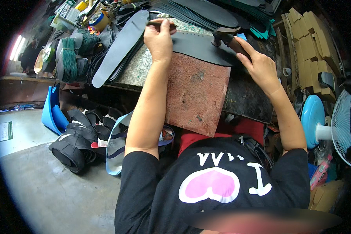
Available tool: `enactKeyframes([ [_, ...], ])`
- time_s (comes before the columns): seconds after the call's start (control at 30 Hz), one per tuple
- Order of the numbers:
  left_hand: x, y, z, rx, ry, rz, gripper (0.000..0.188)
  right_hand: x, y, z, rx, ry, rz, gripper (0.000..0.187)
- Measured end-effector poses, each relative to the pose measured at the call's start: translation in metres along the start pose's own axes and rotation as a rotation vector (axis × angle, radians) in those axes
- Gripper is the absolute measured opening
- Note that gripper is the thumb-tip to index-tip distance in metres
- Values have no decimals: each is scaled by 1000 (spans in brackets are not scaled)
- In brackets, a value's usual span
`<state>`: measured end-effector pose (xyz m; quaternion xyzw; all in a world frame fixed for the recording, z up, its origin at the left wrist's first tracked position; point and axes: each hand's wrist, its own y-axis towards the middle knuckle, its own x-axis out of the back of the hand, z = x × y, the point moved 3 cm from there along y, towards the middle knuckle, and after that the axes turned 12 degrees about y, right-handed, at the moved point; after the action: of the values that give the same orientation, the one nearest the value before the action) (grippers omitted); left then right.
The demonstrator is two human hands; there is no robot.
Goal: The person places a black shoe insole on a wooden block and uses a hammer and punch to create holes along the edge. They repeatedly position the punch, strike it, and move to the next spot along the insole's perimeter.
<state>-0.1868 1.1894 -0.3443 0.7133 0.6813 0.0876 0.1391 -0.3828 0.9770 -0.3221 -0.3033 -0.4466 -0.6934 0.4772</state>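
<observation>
My left hand [158, 43] is closed around a dark rod-like tool [155, 24]; its kind is hard to make out. My right hand [261, 66] grips the dark handle of a hammer [238, 46], whose head is over the right part of a black sole-shaped sheet [201, 47]. A row of small holes runs along the far edge of that sheet. Beneath its near edge lies a reddish-brown board [197, 91], jutting over the table edge toward my lap. To the left of my left hand, a long grey-black sole piece [123, 48] tops a small stack.
More stacked sole sheets [201, 13] are at the back of the table. Bundles of green cord-like material [68, 58] sit at the left. Cardboard boxes [312, 50] and a blue-and-white fan [319, 124] stand at the right. Black rolls [72, 150] lie low on the left.
</observation>
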Motion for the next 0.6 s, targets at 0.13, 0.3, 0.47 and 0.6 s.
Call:
enactKeyframes([
  [0.13, -1, -5, 11, 71, 233, 146, 10, -1, -1, -1, 4, -23, -4, 46],
  [0.3, -1, -4, 17, 49, 231, 137, 12, -2, 3, -3, -29, -12, 0, 45],
  [0.47, -1, -2, 16, 15, 270, 152, 12, 35, 20, 33, 190, 293, -174, 41],
  [0.6, -11, -5, 2, -371, 673, 216, 13, 72, 28, 60, 113, 654, -260, 46],
])
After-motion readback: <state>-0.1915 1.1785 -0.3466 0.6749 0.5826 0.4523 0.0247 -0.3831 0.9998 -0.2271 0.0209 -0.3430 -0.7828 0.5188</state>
